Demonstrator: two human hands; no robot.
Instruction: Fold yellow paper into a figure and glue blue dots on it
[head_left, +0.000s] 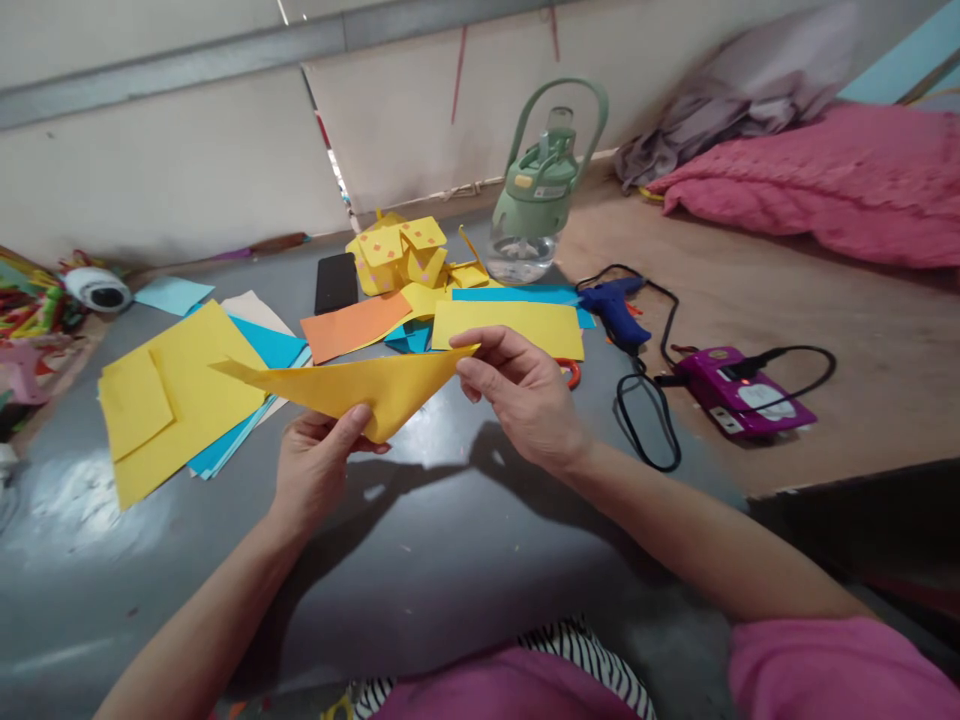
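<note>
A folded sheet of yellow paper [352, 388], roughly triangular, is held above the grey table between both hands. My left hand [319, 445] grips its lower edge, thumb on the near face and fingers underneath. At the paper's right corner, my right hand [517, 390] pinches the tip between thumb and fingers. Just beyond lie a yellow paper strip [510, 328], an orange piece of paper [352, 325] and blue paper pieces [412, 337]. Red scissor handles [571, 374] show partly behind my right hand.
Yellow sheets [202, 370] lie over blue ones at left. A spotted yellow paper model [397, 250], a black phone [336, 283] and a green-lidded bottle [536, 200] stand at the back. Right are a blue glue gun [616, 310], its looped cord and a purple power strip [739, 395].
</note>
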